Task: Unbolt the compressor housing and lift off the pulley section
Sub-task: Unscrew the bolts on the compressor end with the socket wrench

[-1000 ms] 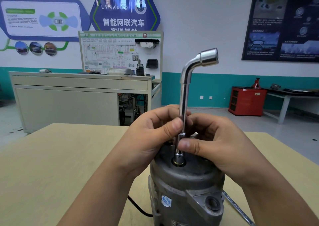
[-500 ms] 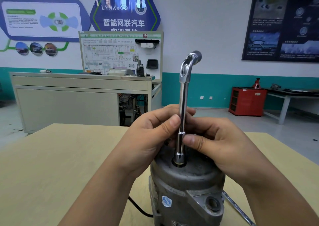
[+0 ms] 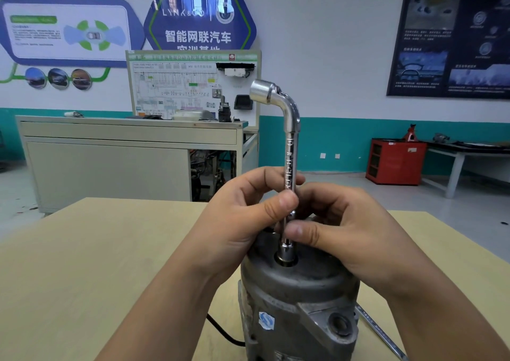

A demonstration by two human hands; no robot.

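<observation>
left hand [image 3: 237, 222], right hand [image 3: 345, 231], pinching upright wrench [image 3: 290, 151]

Likely automotive training workshop: wiring board [image 3: 176, 90]

My two bare hands, seen from above: the left hand [image 3: 234, 222] left of the socket wrench [image 3: 290, 151], the right hand [image 3: 350, 231] right of it. My left forearm [image 3: 165, 305] and right forearm [image 3: 441, 319] run bare to the frame's bottom edge below the wrench. The thumbnails [image 3: 287, 202] beside its shaft are cut short and plain; fine creases line my knuckles and thumb joints.
</observation>
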